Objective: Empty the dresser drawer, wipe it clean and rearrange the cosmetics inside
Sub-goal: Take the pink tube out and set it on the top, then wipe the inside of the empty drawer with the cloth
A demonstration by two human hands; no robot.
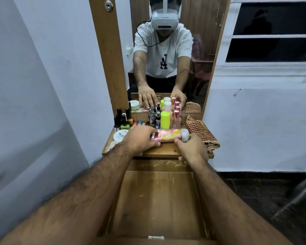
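A pink tube with a white cap (170, 134) lies on its side on the dresser top (164, 150). My left hand (140, 137) grips its left end and my right hand (191, 147) closes on its capped right end. Below, the wooden drawer (157, 200) is pulled out and holds nothing. Nail polish bottles (121, 119), a white jar (121, 136), a neon yellow bottle (165, 120) and pink perfume bottles (176, 118) stand behind the tube. A checked cloth (201, 133) lies folded at the right of the top.
A mirror (166, 50) rises behind the dresser top and reflects a person and the bottles. Pale blue walls (42, 85) flank the dresser. A window (272, 32) is at upper right, and dark floor (263, 191) lies to the drawer's right.
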